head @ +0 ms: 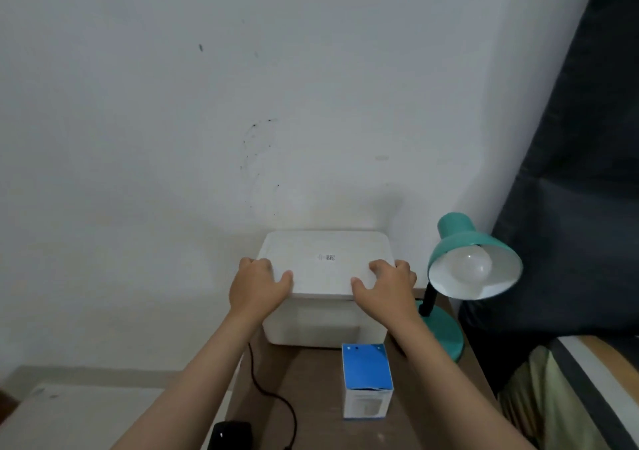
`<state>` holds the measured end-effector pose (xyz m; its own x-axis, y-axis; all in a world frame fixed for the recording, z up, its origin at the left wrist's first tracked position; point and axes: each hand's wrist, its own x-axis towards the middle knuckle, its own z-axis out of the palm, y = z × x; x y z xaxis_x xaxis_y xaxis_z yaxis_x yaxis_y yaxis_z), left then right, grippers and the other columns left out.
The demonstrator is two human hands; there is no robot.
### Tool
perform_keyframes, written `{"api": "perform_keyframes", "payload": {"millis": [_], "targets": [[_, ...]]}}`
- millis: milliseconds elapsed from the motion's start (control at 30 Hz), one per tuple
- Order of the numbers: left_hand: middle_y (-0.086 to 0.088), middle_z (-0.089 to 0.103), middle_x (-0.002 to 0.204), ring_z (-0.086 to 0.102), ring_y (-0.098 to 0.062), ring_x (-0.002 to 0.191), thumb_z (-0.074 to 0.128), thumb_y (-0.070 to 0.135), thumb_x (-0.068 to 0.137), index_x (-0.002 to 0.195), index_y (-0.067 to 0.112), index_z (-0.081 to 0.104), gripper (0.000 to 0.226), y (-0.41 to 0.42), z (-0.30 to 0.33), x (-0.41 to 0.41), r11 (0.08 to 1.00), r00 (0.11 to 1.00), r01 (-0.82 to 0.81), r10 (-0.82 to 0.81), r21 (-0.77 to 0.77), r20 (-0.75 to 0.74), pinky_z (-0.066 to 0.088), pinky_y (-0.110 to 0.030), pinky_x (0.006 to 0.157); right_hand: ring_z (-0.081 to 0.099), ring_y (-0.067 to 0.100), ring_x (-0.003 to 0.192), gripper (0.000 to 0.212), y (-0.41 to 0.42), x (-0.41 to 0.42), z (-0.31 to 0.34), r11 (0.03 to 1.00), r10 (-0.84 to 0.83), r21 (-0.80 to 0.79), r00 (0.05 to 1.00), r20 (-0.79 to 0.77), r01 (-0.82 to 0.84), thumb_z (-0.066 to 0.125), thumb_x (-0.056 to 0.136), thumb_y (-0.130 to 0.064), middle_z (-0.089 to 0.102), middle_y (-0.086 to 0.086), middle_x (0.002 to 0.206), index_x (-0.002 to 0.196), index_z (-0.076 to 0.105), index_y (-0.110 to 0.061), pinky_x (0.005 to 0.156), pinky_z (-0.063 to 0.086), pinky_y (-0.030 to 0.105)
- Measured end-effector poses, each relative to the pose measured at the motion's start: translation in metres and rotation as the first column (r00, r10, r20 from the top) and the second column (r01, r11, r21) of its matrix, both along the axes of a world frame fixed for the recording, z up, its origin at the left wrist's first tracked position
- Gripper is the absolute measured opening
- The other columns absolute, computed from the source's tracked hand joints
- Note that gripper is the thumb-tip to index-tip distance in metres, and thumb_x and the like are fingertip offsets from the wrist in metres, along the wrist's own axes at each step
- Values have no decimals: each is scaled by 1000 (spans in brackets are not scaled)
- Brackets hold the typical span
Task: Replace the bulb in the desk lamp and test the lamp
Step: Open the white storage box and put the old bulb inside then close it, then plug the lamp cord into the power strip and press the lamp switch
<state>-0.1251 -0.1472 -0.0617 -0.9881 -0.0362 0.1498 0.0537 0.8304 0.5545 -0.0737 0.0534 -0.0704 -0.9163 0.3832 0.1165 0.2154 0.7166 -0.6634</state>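
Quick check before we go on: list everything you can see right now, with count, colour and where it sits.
Table: one, brown, against the wall.
Storage box: one, white, at the back of the table.
Lid: one, white, on top of the storage box.
Desk lamp: one, teal, right of the storage box, shade facing the camera.
Bulb: one, white, inside the lamp shade, unlit.
Bulb carton: one, blue and white, upright on the table in front of the storage box.
Cable: one, black, trailing across the table's left side.
Left hand: gripping the lid's left edge.
Right hand: gripping the lid's right edge.
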Motion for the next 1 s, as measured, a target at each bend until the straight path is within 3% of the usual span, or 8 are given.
{"api": "perform_keyframes", "payload": {"millis": [233,333,433,533,600,700,833,1000], "targets": [[-12,46,104,55,-32,83,55,45,84,84,4,55,41,5,-25,-8,999,999,1,-4,-54,-54,46,-33,64,20,35,129,57,2,-5,-21,999,-28,-15,1000,6,28,58,83,-40,25,19,142,133,45,-16,107,26,43],[-16,44,112,52,-35,95,47,45,89,98,3,52,44,8,-33,-6,991,999,27,-30,-133,-24,44,-34,67,21,36,128,57,2,-6,-29,999,-24,34,1000,8,24,55,84,-42,24,20,142,134,42,-18,109,25,46],[-22,38,130,43,-38,117,37,49,93,130,1,41,60,8,-37,-7,987,998,58,-51,-152,47,47,-42,86,21,38,129,56,3,-7,-26,997,-8,77,999,42,4,54,85,-44,22,23,143,133,40,-17,111,19,50],[-24,12,154,13,-36,143,31,57,93,146,2,16,77,3,-30,-5,980,984,101,-72,-171,163,21,-49,114,8,41,137,54,-4,2,-19,987,0,158,1000,-15,2,56,86,-39,8,27,150,133,41,-15,112,6,56],[-20,0,158,-1,-31,146,33,56,93,147,1,7,81,-2,-30,10,989,983,114,-100,-90,151,7,-49,117,23,42,133,45,-19,20,-20,983,70,184,969,-238,-26,63,84,-26,25,27,145,124,51,-10,110,19,55],[-18,16,157,8,-27,146,44,48,92,146,3,18,75,-18,-48,57,991,994,112,-111,77,-16,12,-51,117,52,30,108,24,-57,65,-36,977,211,106,876,-433,-183,62,80,-12,57,14,112,104,62,-7,95,41,35],[-17,36,149,28,-28,141,47,52,81,141,4,33,78,-47,-84,141,987,998,60,-55,150,-40,24,-46,114,58,15,86,19,-100,119,-75,933,335,-43,905,-262,-358,59,82,-14,62,2,94,100,66,-14,78,45,24],[-15,49,135,47,-32,124,63,41,77,136,5,41,73,-82,-129,225,983,1000,-1,-2,184,20,40,-40,105,53,21,110,37,-117,144,-105,910,414,-82,891,185,-406,58,88,-18,58,8,113,125,58,-19,96,42,30]]}}
